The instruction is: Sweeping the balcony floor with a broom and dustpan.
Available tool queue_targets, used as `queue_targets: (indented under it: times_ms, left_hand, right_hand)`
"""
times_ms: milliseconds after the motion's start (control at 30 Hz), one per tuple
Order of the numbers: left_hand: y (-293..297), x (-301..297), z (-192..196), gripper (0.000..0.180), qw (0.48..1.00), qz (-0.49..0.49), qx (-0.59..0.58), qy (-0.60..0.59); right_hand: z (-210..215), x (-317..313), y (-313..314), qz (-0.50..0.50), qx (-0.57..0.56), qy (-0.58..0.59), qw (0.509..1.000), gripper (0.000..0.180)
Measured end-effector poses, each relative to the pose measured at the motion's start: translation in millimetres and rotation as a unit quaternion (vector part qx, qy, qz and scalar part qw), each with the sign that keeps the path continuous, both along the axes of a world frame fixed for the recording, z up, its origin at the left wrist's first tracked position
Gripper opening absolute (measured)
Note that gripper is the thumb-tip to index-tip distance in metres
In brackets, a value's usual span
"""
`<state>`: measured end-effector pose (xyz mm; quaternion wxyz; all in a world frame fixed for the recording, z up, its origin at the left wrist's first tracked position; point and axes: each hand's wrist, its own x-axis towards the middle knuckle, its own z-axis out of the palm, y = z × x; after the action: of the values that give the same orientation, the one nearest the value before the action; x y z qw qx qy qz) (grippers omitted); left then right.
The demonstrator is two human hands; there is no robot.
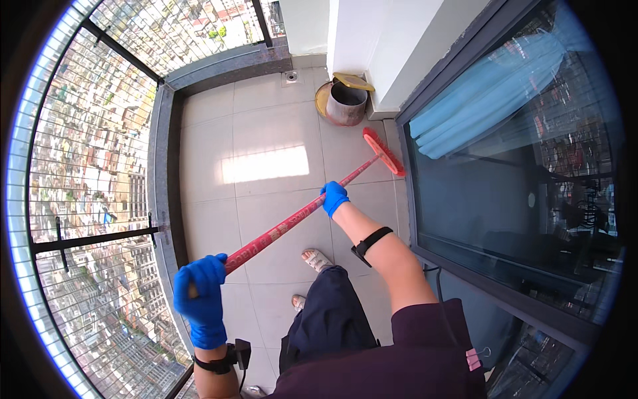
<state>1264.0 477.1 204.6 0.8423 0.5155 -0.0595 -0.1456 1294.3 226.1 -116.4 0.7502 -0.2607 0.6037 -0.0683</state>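
Observation:
I hold a long-handled red floor brush (383,151) slantwise across the view. Its red handle (279,231) runs from the lower left up to the bristled head, which rests on the tiles beside the glass door frame. In a blue glove, my left hand (200,290) is wrapped round the top end of the handle. Farther down the shaft, my right hand (334,198), also gloved in blue, is closed round it. Both hands are gripping; the fingers' undersides are partly hidden.
A metal pot (347,105) with a yellowish lid (353,81) stands by the white wall corner. To the right is a glass door (485,193) with a blue curtain (492,93). Left, a dark ledge (171,179) borders a barred window. A drain (291,78) lies at the far end.

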Motion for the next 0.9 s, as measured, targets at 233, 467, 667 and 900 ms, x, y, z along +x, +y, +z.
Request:
queue_targets:
  times_ms: [233, 467, 667, 900]
  left_hand:
    - [50, 19, -13, 0.035, 0.995, 0.071, 0.064, 0.013]
    - [129, -7, 98, 0.036, 0.969, 0.139, 0.168, -0.118]
    - [168, 7, 103, 0.042, 0.983, 0.179, 0.029, -0.038]
    - [116, -43, -6, 0.033, 0.986, 0.134, 0.098, 0.034]
  right_hand:
    - [-26, 49, 75, 0.133, 0.052, 0.038, 0.989, 0.005]
    - [59, 47, 255, 0.128, 0.152, -0.031, 0.98, 0.011]
    - [76, 11, 240, 0.052, 0.166, 0.006, 0.985, 0.011]
    - [-21, -11, 136, 0.196, 0.101, 0.067, 0.973, 0.011]
